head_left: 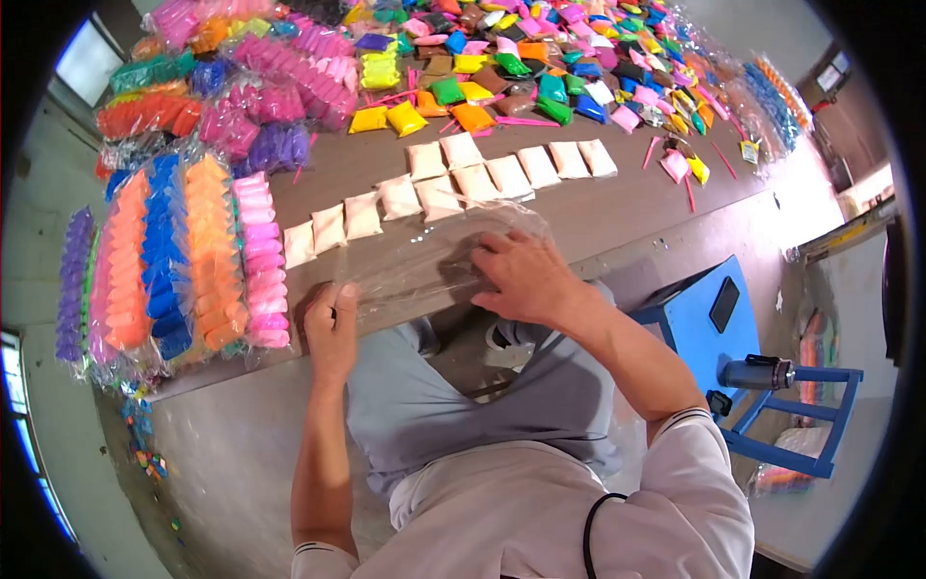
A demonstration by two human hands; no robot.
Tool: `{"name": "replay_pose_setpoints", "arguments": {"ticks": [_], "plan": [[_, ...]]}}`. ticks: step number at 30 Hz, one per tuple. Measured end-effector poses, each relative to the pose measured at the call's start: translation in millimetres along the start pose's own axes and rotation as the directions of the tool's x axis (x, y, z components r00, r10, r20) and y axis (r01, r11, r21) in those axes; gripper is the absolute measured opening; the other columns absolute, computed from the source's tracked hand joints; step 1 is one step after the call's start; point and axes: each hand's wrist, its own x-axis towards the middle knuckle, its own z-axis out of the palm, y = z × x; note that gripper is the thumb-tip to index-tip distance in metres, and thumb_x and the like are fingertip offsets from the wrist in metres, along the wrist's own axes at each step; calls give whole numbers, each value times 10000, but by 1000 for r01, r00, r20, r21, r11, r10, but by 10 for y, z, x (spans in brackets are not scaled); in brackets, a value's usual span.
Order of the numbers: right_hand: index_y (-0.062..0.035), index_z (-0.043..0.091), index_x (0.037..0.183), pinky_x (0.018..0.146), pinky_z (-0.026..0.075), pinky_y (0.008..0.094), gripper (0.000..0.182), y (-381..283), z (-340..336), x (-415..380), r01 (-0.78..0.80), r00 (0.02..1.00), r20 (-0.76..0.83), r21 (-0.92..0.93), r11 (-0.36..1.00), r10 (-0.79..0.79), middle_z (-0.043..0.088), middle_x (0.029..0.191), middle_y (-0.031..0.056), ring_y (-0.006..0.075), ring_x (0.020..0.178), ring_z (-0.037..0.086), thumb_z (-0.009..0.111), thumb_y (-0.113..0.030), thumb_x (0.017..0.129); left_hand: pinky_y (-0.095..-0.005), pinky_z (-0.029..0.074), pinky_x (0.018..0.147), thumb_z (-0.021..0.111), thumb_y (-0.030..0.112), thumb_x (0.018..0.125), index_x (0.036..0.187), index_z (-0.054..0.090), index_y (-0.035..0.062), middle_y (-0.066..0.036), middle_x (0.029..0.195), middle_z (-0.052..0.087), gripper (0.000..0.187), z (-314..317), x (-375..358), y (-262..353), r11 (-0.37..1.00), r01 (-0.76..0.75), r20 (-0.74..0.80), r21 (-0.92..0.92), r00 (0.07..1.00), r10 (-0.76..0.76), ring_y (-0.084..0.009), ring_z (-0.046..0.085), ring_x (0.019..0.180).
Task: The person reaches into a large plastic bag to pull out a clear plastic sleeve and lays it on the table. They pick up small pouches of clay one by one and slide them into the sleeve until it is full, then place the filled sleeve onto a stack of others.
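A transparent plastic bag (415, 259) stretches across the table's front edge between my hands. My left hand (331, 323) is closed, with the bag's left end gripped between thumb and fingers. My right hand (526, 275) rests on the bag's right part with its fingers spread. Just beyond the bag, several cream-coloured packets (437, 196) lie in a slanting row, with a few more in a second row behind. The bag overlaps the near edges of some of them.
Bundled colourful packets (183, 261) in plastic stand at the left. A heap of loose coloured packets (559, 68) covers the table's (617, 214) back. A blue stool (719, 318) at the right bears a phone (723, 304); a bottle (757, 372) is beside it.
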Motion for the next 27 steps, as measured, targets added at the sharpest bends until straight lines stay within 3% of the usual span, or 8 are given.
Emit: {"name": "replay_pose_setpoints", "arguments": {"ticks": [6, 8, 11, 14, 16, 19, 22, 27], "plan": [[-23, 617, 1126, 934, 483, 430, 442, 176, -90, -241, 118, 989, -112, 198, 973, -97, 633, 1140, 167, 351, 1105, 592, 748, -264, 780, -339, 471, 748, 590, 146, 924, 898, 659, -29, -105, 825, 662, 190, 55, 20, 48, 999, 19, -60, -47, 998, -22, -199, 607, 801], [6, 624, 1129, 881, 511, 398, 382, 151, -103, -282, 372, 921, -285, 448, 813, -264, 669, 1071, 161, 329, 1001, 648, 741, -189, 822, -331, 477, 766, 599, 113, 897, 885, 662, -29, -103, 827, 664, 155, 36, 36, 103, 995, -32, -28, 90, 999, 34, -199, 615, 806], [18, 650, 1063, 784, 523, 343, 256, 256, -255, -453, 339, 935, -341, 773, 536, -100, 686, 906, 126, 254, 862, 676, 711, -146, 876, -326, 478, 774, 602, 85, 882, 875, 662, -31, -105, 834, 665, 131, 28, 6, 129, 998, -37, -21, 47, 999, 38, -198, 614, 804], [-3, 670, 915, 599, 492, 319, 109, 754, -194, -370, 49, 725, -467, 768, 638, 506, 668, 758, 104, 204, 619, 623, 628, -101, 893, -327, 477, 776, 601, 67, 874, 878, 655, -35, -99, 847, 662, 115, 7, -20, 78, 999, -33, -6, 12, 999, 33, -195, 613, 813], [-22, 677, 1010, 711, 524, 365, 174, 1247, -325, -247, -231, 612, -537, 582, 780, 581, 693, 905, 128, 253, 778, 664, 608, -84, 862, -326, 476, 778, 598, 66, 875, 882, 652, -35, -97, 850, 660, 114, 19, -26, 77, 1000, -24, 15, 6, 1000, 24, -193, 612, 817], [-57, 655, 1128, 870, 506, 428, 317, 2002, -70, -97, -176, 665, -712, 142, 974, 224, 666, 1119, 148, 316, 1002, 631, 596, -77, 817, -317, 471, 767, 590, 61, 877, 890, 645, -32, -84, 842, 653, 109, 27, -32, 97, 999, -39, 0, -15, 999, 39, -180, 598, 802], [-84, 625, 1193, 974, 458, 456, 408, 2181, 81, -44, -153, 799, -579, 68, 986, 164, 610, 1253, 149, 357, 1126, 557, 582, -82, 787, -308, 467, 755, 583, 52, 878, 883, 639, -28, -75, 835, 648, 98, 28, -25, 57, 996, -89, -16, 14, 996, 90, -165, 582, 784], [-105, 621, 1212, 919, 482, 438, 391, 2294, 109, 45, -151, 791, -589, 75, 986, 165, 608, 1259, 143, 369, 1074, 579, 562, -63, 827, -301, 465, 747, 588, 38, 870, 849, 635, -21, -76, 826, 648, 77, 55, -33, 158, 997, -49, -27, -52, 998, 48, -157, 581, 777]]}}
